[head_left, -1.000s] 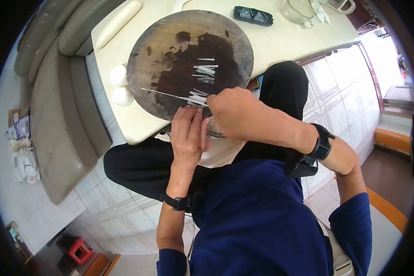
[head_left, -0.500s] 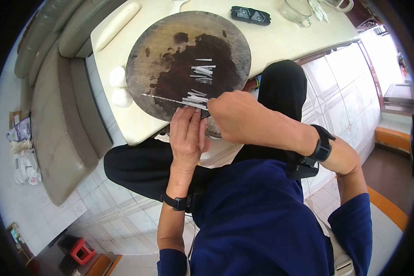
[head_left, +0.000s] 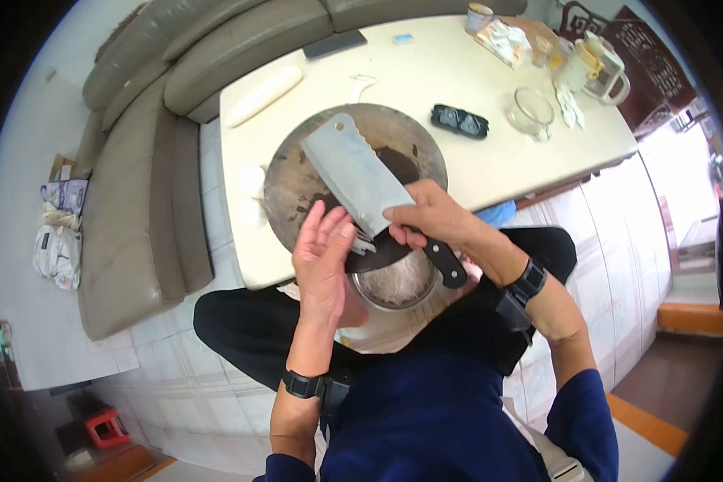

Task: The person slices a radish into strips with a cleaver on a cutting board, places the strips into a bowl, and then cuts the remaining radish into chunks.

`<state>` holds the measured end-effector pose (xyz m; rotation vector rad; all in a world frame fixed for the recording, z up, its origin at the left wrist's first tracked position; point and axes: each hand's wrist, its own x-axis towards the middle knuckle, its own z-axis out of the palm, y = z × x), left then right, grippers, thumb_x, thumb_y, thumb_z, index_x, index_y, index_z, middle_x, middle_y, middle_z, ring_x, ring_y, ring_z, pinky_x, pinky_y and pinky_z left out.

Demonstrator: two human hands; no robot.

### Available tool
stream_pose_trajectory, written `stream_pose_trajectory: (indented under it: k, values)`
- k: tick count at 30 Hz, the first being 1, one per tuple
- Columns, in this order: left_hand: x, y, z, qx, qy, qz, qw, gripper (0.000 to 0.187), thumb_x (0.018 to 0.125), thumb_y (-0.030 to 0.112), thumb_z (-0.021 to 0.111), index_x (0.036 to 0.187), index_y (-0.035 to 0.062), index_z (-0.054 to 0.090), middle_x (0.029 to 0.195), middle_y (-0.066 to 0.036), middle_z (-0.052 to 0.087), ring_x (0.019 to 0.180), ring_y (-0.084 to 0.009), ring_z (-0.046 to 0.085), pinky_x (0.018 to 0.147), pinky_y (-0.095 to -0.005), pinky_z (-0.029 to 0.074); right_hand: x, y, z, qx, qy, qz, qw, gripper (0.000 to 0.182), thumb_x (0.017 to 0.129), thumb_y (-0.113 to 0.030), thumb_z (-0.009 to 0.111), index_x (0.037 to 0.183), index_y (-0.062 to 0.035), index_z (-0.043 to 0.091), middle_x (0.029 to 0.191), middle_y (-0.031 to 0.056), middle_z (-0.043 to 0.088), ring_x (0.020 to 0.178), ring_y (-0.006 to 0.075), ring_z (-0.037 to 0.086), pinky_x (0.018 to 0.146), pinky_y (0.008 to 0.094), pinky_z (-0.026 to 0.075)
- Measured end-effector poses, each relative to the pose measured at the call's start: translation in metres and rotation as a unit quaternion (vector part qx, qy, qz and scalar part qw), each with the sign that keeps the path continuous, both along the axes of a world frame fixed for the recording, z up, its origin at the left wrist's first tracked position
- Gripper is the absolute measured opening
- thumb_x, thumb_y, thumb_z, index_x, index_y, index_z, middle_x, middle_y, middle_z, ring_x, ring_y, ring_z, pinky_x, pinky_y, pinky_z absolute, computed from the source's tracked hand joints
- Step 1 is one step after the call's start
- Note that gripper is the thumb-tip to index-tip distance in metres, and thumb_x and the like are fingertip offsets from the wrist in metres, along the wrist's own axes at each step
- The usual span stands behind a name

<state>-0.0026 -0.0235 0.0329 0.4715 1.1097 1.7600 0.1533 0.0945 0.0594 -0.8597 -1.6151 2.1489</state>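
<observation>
My right hand (head_left: 435, 215) grips a cleaver (head_left: 349, 173) where its black handle meets the blade. The blade lies flat-side up over the round wooden chopping board (head_left: 285, 173), pointing to the far left. Beside its near end is my left hand (head_left: 323, 261), fingers stretched and apart, palm turned partly up. Thin white strips (head_left: 364, 243) lie on the board between my left thumb and the blade. Below the board's near edge, between my legs, a metal bowl (head_left: 394, 305) holds a heap of fine white shreds.
A peeled white radish (head_left: 265, 96) and a white peeler (head_left: 361, 85) lie behind the board, with white chunks (head_left: 255, 199) at its left. To the right are a black case-like object (head_left: 459, 121), a glass cup (head_left: 530, 114) and a jug (head_left: 606, 76). A sofa (head_left: 140, 169) runs alongside.
The cleaver has turned from edge-down at the strips to flat over the board. My left hand has come off the strips and opened. The view has tilted up, showing the bowl and more table.
</observation>
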Motion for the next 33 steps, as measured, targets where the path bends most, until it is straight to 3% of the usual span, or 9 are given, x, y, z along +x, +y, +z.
stream_pose_trajectory:
  k: [2,10,16,24,30,33]
  values:
    - [0.008,0.010,0.007,-0.004,-0.066,-0.042,0.997,0.057,0.087,-0.005,0.061,0.139,-0.0033,0.037,0.127,-0.016,0.054,0.115,-0.0202,0.055,0.097,-0.0316,0.046,0.002,0.002,-0.002,-0.016,0.018,0.005,1.000,0.019,0.084,-0.011,0.057,0.071,0.0024,0.061,0.060,0.0076,0.060,0.043,0.0090,0.049,0.040,0.0247,0.041]
    - [0.020,0.027,-0.003,-0.020,-0.054,-0.083,0.995,0.040,0.088,-0.006,0.056,0.127,-0.0037,0.048,0.121,-0.013,0.059,0.113,-0.0206,0.057,0.099,-0.0337,0.046,0.027,0.002,-0.005,-0.036,0.049,0.025,0.998,0.020,0.087,-0.014,0.058,0.074,0.0016,0.062,0.060,0.0052,0.060,0.043,0.0059,0.048,0.040,0.0221,0.038]
    - [0.010,0.026,-0.004,-0.032,-0.080,-0.073,0.994,0.035,0.090,-0.003,0.057,0.124,-0.0027,0.051,0.114,-0.012,0.062,0.104,-0.0194,0.062,0.092,-0.0337,0.052,0.039,-0.001,-0.006,-0.050,0.019,0.031,0.998,0.020,0.084,-0.011,0.056,0.070,0.0028,0.060,0.059,0.0063,0.059,0.041,0.0079,0.048,0.039,0.0243,0.039]
    - [-0.010,0.015,0.003,-0.107,-0.016,-0.002,0.994,0.029,0.091,0.005,0.061,0.119,-0.0017,0.056,0.104,-0.014,0.066,0.091,-0.0209,0.067,0.080,-0.0326,0.058,0.085,0.001,-0.003,-0.032,-0.013,0.027,0.999,0.022,0.086,-0.012,0.056,0.069,0.0013,0.060,0.057,0.0027,0.057,0.041,0.0069,0.047,0.041,0.0235,0.038]
    - [-0.007,-0.024,0.010,-0.149,0.017,-0.024,0.988,0.034,0.093,0.003,0.056,0.127,-0.0032,0.050,0.106,-0.016,0.065,0.092,-0.0230,0.067,0.082,-0.0337,0.057,0.101,0.014,-0.008,-0.050,-0.070,-0.058,0.995,0.021,0.087,-0.012,0.054,0.073,0.0027,0.060,0.058,0.0052,0.058,0.041,0.0076,0.048,0.040,0.0221,0.039]
    - [-0.008,-0.049,0.001,-0.156,-0.006,0.018,0.988,0.033,0.093,0.004,0.057,0.124,-0.0030,0.052,0.106,-0.015,0.064,0.096,-0.0240,0.065,0.086,-0.0388,0.056,0.098,0.018,-0.011,-0.033,-0.090,-0.042,0.995,0.021,0.087,-0.012,0.053,0.073,0.0034,0.059,0.058,0.0060,0.058,0.040,0.0079,0.048,0.040,0.0223,0.039]
